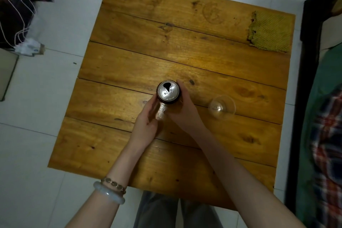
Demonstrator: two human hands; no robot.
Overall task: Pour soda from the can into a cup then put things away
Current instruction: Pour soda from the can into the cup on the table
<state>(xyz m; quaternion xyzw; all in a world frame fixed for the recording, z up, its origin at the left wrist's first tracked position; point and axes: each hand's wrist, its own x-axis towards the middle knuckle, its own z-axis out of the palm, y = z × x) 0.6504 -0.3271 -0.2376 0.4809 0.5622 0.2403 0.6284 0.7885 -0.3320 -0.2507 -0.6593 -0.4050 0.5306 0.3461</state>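
An opened soda can [168,91] stands upright near the middle of the wooden table [129,57]; its silver top shows a dark open mouth. My right hand [182,109] wraps around the can's right side. My left hand [147,119] touches the can's lower left side with fingers fairly straight. A clear empty cup [222,107] stands on the table to the right of the can, a short way from my right hand.
A yellow-green woven cloth [270,32] lies at the table's far right corner. White tiled floor [46,98] surrounds the table. Cables and a bag [22,15] sit at the left; dark furniture with plaid fabric [325,135] stands at the right.
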